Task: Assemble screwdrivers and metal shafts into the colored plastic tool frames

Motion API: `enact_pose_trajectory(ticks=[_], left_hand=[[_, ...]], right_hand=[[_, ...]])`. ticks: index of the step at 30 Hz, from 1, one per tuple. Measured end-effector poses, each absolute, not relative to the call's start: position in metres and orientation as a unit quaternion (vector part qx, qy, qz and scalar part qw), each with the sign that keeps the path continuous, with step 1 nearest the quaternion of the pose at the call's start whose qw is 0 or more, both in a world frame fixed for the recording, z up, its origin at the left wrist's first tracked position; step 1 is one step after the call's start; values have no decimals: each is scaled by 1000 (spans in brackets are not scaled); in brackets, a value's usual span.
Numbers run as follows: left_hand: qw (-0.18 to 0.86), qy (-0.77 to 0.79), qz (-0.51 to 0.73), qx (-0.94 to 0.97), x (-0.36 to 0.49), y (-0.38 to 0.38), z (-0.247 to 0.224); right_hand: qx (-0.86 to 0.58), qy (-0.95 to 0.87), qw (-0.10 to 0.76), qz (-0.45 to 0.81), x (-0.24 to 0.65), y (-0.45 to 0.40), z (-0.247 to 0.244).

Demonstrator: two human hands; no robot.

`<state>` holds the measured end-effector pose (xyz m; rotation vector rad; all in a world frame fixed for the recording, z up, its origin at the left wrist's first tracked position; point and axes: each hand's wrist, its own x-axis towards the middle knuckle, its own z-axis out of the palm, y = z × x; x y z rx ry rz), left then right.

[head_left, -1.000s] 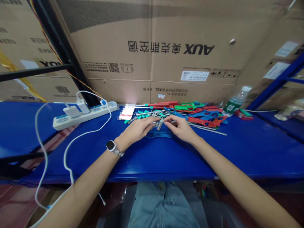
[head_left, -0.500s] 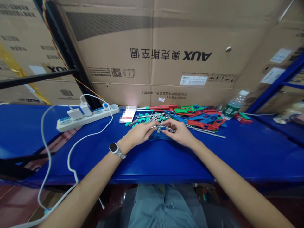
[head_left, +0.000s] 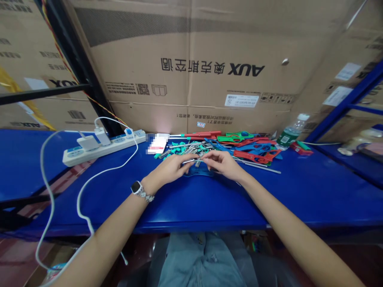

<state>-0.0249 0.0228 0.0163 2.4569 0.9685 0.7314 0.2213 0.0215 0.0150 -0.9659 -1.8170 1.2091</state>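
My left hand (head_left: pixel 172 167) pinches a thin metal rod (head_left: pixel 188 161) near the middle of the blue table. Close beside it, my right hand (head_left: pixel 224 164) has its fingers pressed together on the end of a thin wire-like piece that meets the rod. Beneath both hands lies a blue plastic part (head_left: pixel 199 171). Just behind the fingers is a pile of small metal pieces with teal ends (head_left: pixel 179 149). To the right of the pile, red tools (head_left: pixel 254 156), blue tools (head_left: pixel 259 148) and green tools (head_left: pixel 235 137) overlap.
A white power strip (head_left: pixel 104 147) with plugs and cables lies at the left on the blue table (head_left: pixel 191 203). A green-labelled bottle (head_left: pixel 291 133) and a red box (head_left: pixel 301 149) stand back right. A large carton (head_left: pixel 134 59) forms the back wall.
My right hand's fingers have closed in and moved slightly left, nearer the rod. The looped wire between the hands is now less visible. The whole view has shifted slightly.
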Motion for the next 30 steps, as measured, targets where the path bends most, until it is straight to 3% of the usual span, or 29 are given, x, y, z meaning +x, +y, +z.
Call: enact_pose_trajectory(ticks=[7,18,22,27,30], left_hand=[[105,358,248,894,-25,20,20],[119,356,236,896,-25,17,24],[138,338,239,900,-27,20,22],[138,368,236,889,-28,22,22],[124,372,238,888,-28,21,22]], right_hand=[[-367,-685,332,535,222,19,21],[-390,-688,364,492,224,20,18],[-404,-715,378,427,226,20,16],[-382,-823,379,183,227,18,19],[-346,-833,407,143,222,17,20]])
